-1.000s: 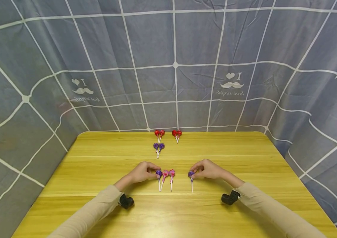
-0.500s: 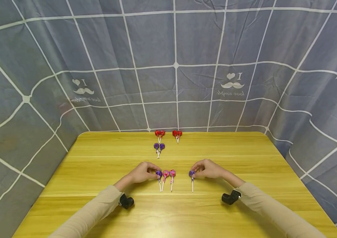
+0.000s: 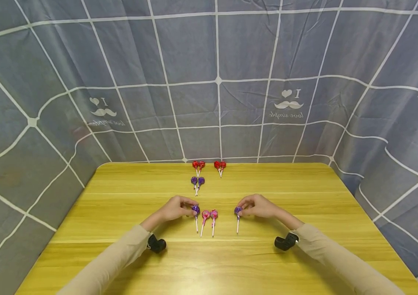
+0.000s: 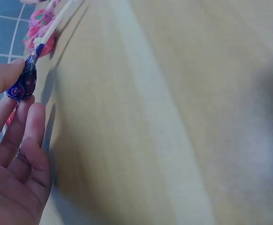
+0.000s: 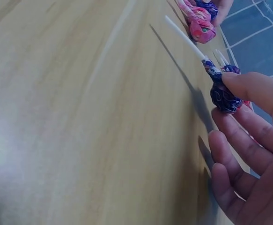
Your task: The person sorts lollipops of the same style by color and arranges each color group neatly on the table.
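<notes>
My left hand (image 3: 175, 208) pinches a purple-wrapped lollipop (image 4: 23, 83) by its round head, between thumb and fingers. In the left wrist view its white stick points up and away from the palm. My right hand (image 3: 259, 206) holds a second purple lollipop (image 5: 224, 96) the same way, its stick pointing toward me in the head view. Shadows fall on the wood beside both held lollipops. Between the hands, two pink lollipops (image 3: 205, 214) lie side by side, nearer to the left hand.
Farther back on the yellow wooden table (image 3: 138, 180) lies a pair of purple lollipops (image 3: 201, 180) with crossed sticks. Behind it are two pairs of red lollipops, one left (image 3: 195, 164) and one right (image 3: 223, 165), near the back edge. A grey gridded curtain (image 3: 194, 106) surrounds the table.
Both hands have moved slightly away from me with their purple lollipops. The left one has come apart from the pink pair, which stays in place.
</notes>
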The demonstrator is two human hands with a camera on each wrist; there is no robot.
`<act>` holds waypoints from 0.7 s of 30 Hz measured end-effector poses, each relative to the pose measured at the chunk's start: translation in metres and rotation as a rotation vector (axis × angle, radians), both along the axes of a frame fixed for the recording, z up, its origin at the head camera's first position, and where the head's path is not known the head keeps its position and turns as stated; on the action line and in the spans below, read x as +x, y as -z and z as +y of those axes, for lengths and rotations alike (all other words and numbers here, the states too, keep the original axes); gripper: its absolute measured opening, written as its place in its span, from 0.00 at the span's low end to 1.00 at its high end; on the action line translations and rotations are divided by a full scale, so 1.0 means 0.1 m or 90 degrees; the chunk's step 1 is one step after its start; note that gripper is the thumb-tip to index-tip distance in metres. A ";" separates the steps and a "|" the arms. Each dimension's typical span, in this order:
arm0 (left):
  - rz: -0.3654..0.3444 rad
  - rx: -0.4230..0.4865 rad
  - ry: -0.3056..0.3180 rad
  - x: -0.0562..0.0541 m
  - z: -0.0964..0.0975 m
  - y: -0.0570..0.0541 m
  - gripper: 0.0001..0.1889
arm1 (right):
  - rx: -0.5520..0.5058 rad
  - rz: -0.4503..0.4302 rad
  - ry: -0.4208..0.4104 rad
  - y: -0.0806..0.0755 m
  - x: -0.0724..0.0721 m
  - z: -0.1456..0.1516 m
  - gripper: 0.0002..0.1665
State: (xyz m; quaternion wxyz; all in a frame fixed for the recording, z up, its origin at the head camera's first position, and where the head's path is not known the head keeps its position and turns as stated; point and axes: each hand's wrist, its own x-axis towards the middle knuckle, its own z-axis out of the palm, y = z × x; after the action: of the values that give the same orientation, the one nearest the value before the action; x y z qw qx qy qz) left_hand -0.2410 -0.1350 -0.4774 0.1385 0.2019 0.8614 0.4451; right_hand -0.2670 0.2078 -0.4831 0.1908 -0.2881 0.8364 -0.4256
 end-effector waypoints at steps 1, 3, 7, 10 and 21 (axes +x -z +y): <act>-0.001 0.008 -0.006 -0.02 0.00 -0.01 0.20 | -0.004 0.002 0.005 0.00 -0.01 0.00 0.15; -0.007 0.030 -0.018 -0.05 0.00 -0.02 0.20 | -0.013 0.004 0.016 0.01 -0.04 0.00 0.16; -0.011 0.053 -0.052 -0.12 0.06 -0.05 0.21 | -0.033 0.000 0.040 -0.01 -0.08 -0.03 0.18; 0.000 0.041 -0.085 -0.17 0.14 -0.08 0.22 | -0.037 0.004 0.059 -0.03 -0.11 -0.07 0.18; 0.047 0.037 -0.156 -0.32 0.43 -0.15 0.18 | -0.049 0.028 0.092 -0.06 -0.28 -0.22 0.17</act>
State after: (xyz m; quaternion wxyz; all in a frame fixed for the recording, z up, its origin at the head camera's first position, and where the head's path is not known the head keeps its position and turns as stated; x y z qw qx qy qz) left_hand -0.2728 -0.0923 -0.4623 0.0456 0.1154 0.8707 0.4759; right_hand -0.2951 0.1860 -0.4771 0.1299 -0.2432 0.8420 -0.4637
